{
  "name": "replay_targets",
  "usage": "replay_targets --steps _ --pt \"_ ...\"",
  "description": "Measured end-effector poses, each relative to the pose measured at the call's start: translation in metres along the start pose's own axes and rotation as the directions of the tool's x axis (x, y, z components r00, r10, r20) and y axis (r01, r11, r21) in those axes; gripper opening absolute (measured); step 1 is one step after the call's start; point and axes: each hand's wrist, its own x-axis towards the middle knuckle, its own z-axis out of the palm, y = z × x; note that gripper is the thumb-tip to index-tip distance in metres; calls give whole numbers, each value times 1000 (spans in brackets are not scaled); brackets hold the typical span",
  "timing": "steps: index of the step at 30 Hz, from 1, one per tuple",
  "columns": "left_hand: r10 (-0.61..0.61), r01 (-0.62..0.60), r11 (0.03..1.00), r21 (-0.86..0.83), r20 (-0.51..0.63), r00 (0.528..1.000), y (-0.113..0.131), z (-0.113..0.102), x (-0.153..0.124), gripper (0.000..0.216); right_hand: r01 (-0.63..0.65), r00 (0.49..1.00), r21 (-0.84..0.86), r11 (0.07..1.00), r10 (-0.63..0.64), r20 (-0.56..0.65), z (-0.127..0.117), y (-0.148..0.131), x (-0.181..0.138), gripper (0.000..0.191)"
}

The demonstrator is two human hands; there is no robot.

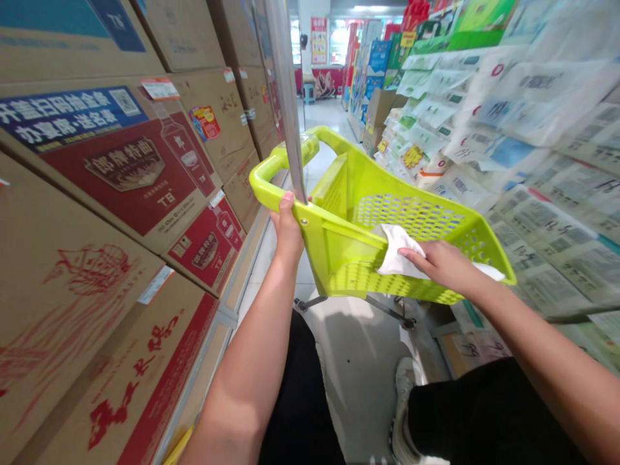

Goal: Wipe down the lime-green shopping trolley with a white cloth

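Note:
A lime-green plastic shopping basket (339, 194) on wheels stands tilted in the aisle in front of me. My left hand (287, 226) is closed on its near rim, beside the silver pull handle (289, 103). My right hand (438, 261) lies flat with fingers together, pressing a white cloth (397, 248) against the basket's near inside wall. Part of the cloth is hidden under the hand.
Stacked brown cartons (121, 194) with red and blue print line the left side. Shelves of white packaged goods (533, 129) fill the right. The pale floor (358, 349) of the aisle runs ahead toward more displays. My legs and a white shoe (407, 381) are below.

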Motion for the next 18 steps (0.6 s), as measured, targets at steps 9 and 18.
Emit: replay_targets --steps 9,18 --pt "-66 69 996 -63 56 996 -7 6 -8 56 13 998 -192 981 -25 -63 4 -37 16 72" --pt "-164 191 979 -72 279 946 -4 -1 -9 63 89 990 -100 991 -99 -103 -7 -117 74 56"
